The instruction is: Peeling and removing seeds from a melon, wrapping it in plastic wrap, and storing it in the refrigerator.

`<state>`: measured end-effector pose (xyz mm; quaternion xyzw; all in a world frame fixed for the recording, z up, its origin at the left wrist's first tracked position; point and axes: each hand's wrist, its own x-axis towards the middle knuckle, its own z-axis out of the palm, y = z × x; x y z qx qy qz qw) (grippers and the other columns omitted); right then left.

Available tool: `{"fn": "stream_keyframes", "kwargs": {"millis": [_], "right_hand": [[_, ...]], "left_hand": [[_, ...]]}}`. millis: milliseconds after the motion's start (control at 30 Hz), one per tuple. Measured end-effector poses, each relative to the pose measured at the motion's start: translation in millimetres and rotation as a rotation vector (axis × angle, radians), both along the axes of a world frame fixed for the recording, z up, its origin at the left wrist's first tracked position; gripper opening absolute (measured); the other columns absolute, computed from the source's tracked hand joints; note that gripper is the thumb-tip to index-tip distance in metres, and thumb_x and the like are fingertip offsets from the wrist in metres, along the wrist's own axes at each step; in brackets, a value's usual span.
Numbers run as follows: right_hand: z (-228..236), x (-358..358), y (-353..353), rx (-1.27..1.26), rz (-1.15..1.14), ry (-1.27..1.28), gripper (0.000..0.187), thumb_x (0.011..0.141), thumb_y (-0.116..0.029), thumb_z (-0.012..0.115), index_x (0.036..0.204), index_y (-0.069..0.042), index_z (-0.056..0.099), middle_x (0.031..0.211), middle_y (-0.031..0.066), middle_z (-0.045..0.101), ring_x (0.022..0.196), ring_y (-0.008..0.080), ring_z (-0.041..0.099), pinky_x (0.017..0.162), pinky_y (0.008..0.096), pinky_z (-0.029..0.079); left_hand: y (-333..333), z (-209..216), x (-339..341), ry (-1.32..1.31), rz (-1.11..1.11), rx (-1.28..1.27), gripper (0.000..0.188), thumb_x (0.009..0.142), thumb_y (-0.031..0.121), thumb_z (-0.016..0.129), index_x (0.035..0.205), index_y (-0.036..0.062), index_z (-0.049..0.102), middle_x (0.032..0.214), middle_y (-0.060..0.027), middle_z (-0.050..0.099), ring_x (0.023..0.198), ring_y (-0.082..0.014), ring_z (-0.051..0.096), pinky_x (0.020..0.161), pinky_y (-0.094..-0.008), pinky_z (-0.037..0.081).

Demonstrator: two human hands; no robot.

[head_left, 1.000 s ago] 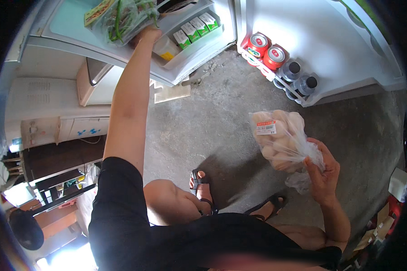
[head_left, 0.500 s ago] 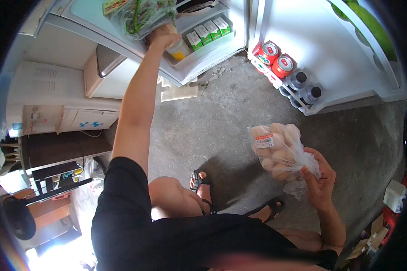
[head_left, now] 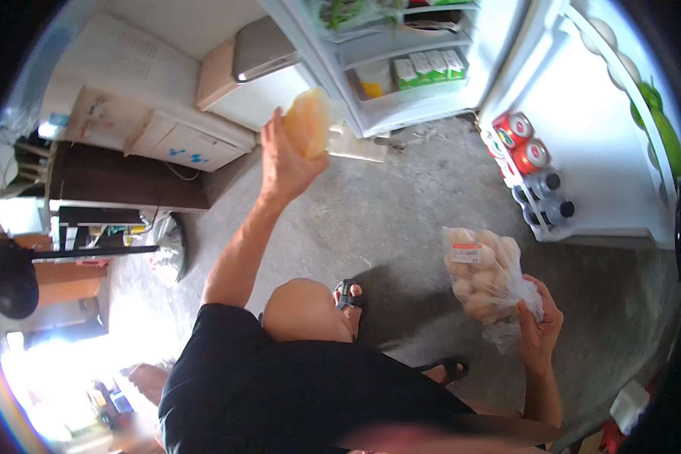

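Note:
My left hand (head_left: 289, 166) is closed round a pale yellow packet (head_left: 309, 125) in thin clear wrapping, blurred, so its contents cannot be made out. It is held over the floor, just outside the fridge (head_left: 371, 121). Lower right, my right hand (head_left: 541, 325) grips the gathered neck of a clear plastic bag (head_left: 486, 268). Round, pale tan pieces like eggs fill the bag, and a white and red label (head_left: 466, 253) is stuck on it. The bag hangs sideways from my fingers above the grey floor.
The fridge door (head_left: 583, 151) stands open at right, with red cans (head_left: 533, 155) and dark-capped bottles (head_left: 556, 210) in its rack. Green-and-white cartons (head_left: 431, 69) sit in a lower compartment. White cabinets (head_left: 181, 144) and a black-seated stool (head_left: 11, 280) are at left.
My left hand has come out of the fridge, moving down and away from the shelf with the yellow packet. My right hand still holds the bag. The view has shifted left.

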<state>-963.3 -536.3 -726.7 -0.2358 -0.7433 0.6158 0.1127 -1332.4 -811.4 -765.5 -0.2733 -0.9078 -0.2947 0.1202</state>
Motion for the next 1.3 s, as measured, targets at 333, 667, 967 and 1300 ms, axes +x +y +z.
{"fn": "stream_keyframes", "kwargs": {"millis": [333, 667, 967, 1300], "right_hand": [[15, -21, -14, 0.12, 0.025, -0.137, 0.02, 0.088, -0.008, 0.059, 0.1, 0.007, 0.063, 0.113, 0.0113, 0.061, 0.09, 0.0123, 0.059, 0.076, 0.0258, 0.046], [11, -34, -12, -0.015, -0.135, -0.046, 0.019, 0.092, -0.012, 0.059, 0.102, 0.003, 0.062, 0.086, 0.0007, 0.062, 0.078, 0.0064, 0.055, 0.07, 0.0223, 0.044], [-13, -76, -14, -0.101, -0.218, 0.017, 0.019, 0.093, -0.016, 0.059, 0.099, 0.001, 0.064, 0.083, -0.0011, 0.062, 0.075, 0.0041, 0.053, 0.066, 0.0212, 0.044], [-17, -212, -43, -0.247, -0.278, 0.321, 0.019, 0.092, -0.014, 0.06, 0.098, 0.003, 0.066, 0.085, 0.0013, 0.065, 0.075, 0.0052, 0.056, 0.065, 0.023, 0.046]], "left_hand": [[-137, 35, -253, -0.161, 0.644, -0.197, 0.097, 0.057, 0.047, 0.08, 0.127, -0.0098, 0.044, 0.118, -0.0252, 0.058, 0.109, -0.0322, 0.058, 0.094, -0.0393, 0.045], [-116, 17, -323, -0.269, 0.687, -0.339, 0.089, 0.062, 0.059, 0.074, 0.119, -0.0079, 0.056, 0.125, -0.0218, 0.057, 0.113, -0.03, 0.056, 0.097, -0.0368, 0.043], [-78, -111, -67, -0.646, -0.33, 0.958, 0.056, 0.094, 0.046, 0.052, 0.126, 0.0004, 0.05, 0.112, -0.0095, 0.058, 0.101, -0.0228, 0.056, 0.098, -0.0377, 0.043], [108, -78, 80, -2.065, -0.553, 1.267, 0.093, 0.081, 0.081, 0.029, 0.149, 0.0183, 0.021, 0.149, -0.0102, 0.033, 0.133, -0.0359, 0.036, 0.1, -0.0621, 0.035]]}}
